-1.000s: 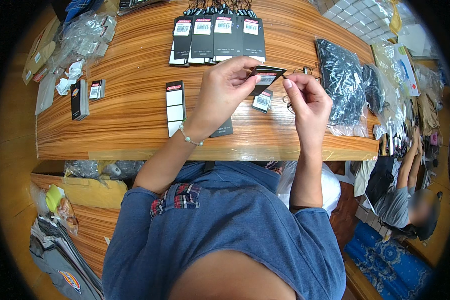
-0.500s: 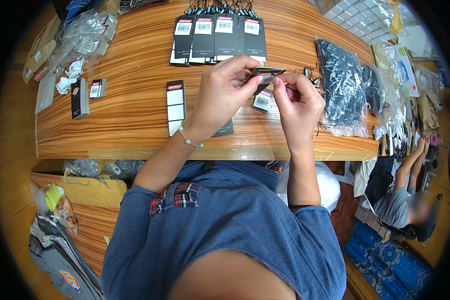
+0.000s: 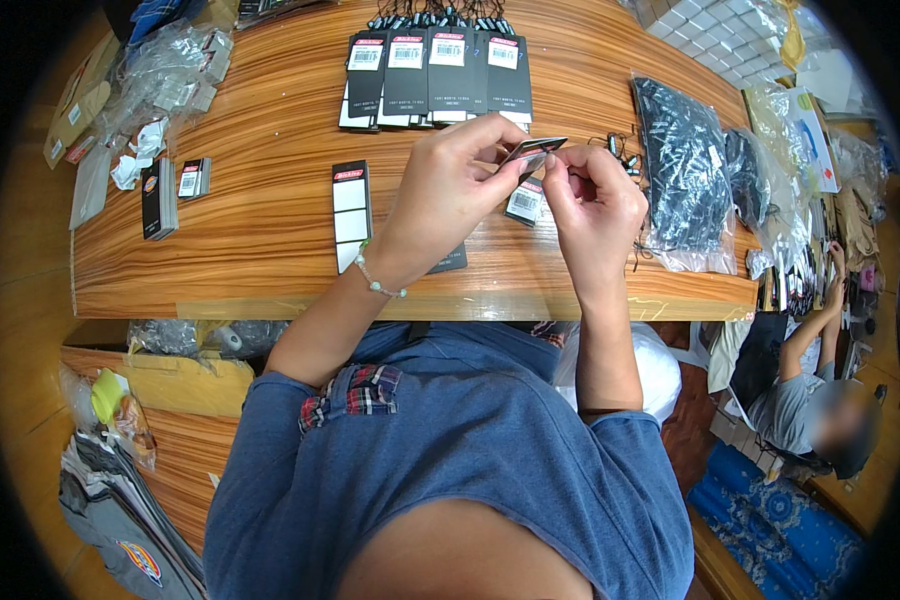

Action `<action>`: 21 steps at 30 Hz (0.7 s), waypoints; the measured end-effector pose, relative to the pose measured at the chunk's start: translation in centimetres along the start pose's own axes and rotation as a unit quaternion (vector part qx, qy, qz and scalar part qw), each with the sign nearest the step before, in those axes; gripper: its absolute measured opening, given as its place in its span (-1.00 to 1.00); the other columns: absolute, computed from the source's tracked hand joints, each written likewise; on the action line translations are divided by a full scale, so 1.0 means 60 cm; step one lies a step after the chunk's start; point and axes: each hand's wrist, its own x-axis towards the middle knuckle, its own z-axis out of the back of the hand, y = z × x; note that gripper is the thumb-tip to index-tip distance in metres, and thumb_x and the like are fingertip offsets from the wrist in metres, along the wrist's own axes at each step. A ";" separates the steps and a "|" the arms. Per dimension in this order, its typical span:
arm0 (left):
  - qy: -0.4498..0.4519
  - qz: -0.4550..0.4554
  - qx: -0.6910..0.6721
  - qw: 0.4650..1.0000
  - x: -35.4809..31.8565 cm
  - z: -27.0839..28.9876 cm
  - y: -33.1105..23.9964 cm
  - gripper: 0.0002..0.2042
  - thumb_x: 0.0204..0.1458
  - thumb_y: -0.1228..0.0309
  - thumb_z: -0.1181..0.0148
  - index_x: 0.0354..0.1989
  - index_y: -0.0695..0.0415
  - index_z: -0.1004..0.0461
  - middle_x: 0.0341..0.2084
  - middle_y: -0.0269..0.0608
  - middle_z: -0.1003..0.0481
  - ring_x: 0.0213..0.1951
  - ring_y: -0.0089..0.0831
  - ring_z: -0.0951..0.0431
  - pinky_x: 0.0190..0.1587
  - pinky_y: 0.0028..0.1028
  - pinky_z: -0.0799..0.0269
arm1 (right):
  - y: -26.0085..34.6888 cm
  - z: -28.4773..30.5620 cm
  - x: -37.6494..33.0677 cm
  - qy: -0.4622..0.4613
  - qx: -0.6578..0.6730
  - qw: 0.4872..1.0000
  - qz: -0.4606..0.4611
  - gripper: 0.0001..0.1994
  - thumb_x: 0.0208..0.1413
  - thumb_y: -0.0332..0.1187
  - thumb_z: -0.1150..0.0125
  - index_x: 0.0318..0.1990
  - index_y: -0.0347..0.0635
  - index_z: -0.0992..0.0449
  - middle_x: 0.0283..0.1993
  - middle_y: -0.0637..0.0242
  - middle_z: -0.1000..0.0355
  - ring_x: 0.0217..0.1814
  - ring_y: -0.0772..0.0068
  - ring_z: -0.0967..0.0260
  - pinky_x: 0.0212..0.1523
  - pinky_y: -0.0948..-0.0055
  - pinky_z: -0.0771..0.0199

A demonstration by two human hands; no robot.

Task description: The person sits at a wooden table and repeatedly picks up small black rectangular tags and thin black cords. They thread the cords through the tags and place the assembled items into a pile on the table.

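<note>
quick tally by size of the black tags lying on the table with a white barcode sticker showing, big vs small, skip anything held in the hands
Large black rectangular card tags with white barcode stickers: 4
Small black rectangular card tags with white barcode stickers: 2
Total: 6

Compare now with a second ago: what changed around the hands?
The right hand moved left, closer in to the black hang tag, which has tilted flatter. The left hand kept its hold on that tag. Unchanged: the hang-tag stacks and the clear plastic bag of black items.
</note>
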 end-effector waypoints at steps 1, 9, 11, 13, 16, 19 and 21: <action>0.002 -0.009 0.009 1.000 0.000 0.000 -0.001 -0.84 -0.06 0.66 -0.11 -0.26 0.32 -0.42 -0.35 -0.23 -0.49 -0.29 -0.58 -0.52 -0.30 -0.65 -0.51 | -0.001 -0.001 0.000 0.000 0.001 1.000 0.002 -0.95 -0.19 -0.56 -0.20 -0.54 -0.28 -0.43 -0.66 0.30 -0.27 -0.66 0.46 -0.16 -0.61 0.51 -0.18; 0.029 -0.031 0.050 0.998 0.000 -0.001 -0.007 -0.86 -0.06 0.64 -0.13 -0.29 0.32 -0.43 -0.35 -0.25 -0.48 -0.31 -0.58 -0.51 -0.33 -0.64 -0.51 | -0.016 -0.009 -0.009 0.025 0.144 0.979 -0.141 -0.94 -0.05 -0.54 -0.17 -0.50 -0.31 -0.43 -0.58 0.42 -0.37 -0.56 0.76 -0.19 -0.57 0.71 -0.17; 0.009 -0.053 0.055 0.997 0.000 -0.005 -0.004 -0.86 -0.06 0.63 -0.14 -0.29 0.30 -0.44 -0.36 -0.23 -0.49 -0.32 -0.57 -0.52 -0.32 -0.63 -0.51 | -0.020 -0.015 -0.012 0.019 0.212 0.964 -0.160 -0.95 -0.02 -0.54 -0.16 -0.45 -0.32 -0.43 -0.54 0.41 -0.39 -0.52 0.77 -0.21 -0.54 0.74 -0.19; -0.018 -0.084 0.086 0.993 0.000 -0.008 -0.005 -0.86 -0.08 0.62 -0.15 -0.30 0.27 -0.45 -0.38 -0.21 -0.50 -0.34 -0.53 -0.54 -0.32 -0.61 -0.50 | -0.023 -0.023 -0.013 -0.003 0.305 0.938 -0.164 -0.96 0.00 -0.55 -0.16 -0.40 -0.32 -0.43 -0.50 0.39 -0.40 -0.51 0.76 -0.23 -0.50 0.74 -0.22; -0.050 -0.147 0.171 0.973 -0.001 -0.006 -0.011 -0.84 -0.13 0.62 -0.18 -0.31 0.22 -0.47 -0.39 -0.19 -0.52 -0.36 -0.43 -0.56 -0.33 -0.55 -0.48 | -0.027 -0.021 -0.009 0.004 0.327 0.930 -0.167 -0.94 0.01 -0.55 -0.15 -0.36 -0.33 -0.42 -0.47 0.36 -0.41 -0.47 0.75 -0.25 -0.46 0.74 -0.24; -0.051 -0.223 0.235 0.945 -0.003 0.006 -0.007 -0.83 -0.19 0.61 -0.19 -0.37 0.17 -0.49 -0.41 -0.22 -0.51 -0.37 -0.35 -0.54 -0.35 -0.47 -0.45 | -0.016 -0.018 -0.005 0.003 0.355 0.920 -0.169 -0.91 0.02 -0.56 -0.13 -0.30 -0.35 -0.44 -0.43 0.37 -0.43 -0.46 0.75 -0.26 -0.45 0.74 -0.26; -0.062 -0.282 0.240 0.927 0.003 0.011 -0.002 -0.86 -0.23 0.58 -0.17 -0.43 0.13 -0.48 -0.46 -0.28 -0.47 -0.41 -0.34 -0.50 -0.38 -0.43 -0.42 | -0.022 -0.011 -0.005 0.058 0.318 0.931 -0.166 -0.86 0.02 -0.57 -0.11 -0.23 -0.35 -0.45 -0.38 0.36 -0.44 -0.43 0.75 -0.28 -0.43 0.75 -0.27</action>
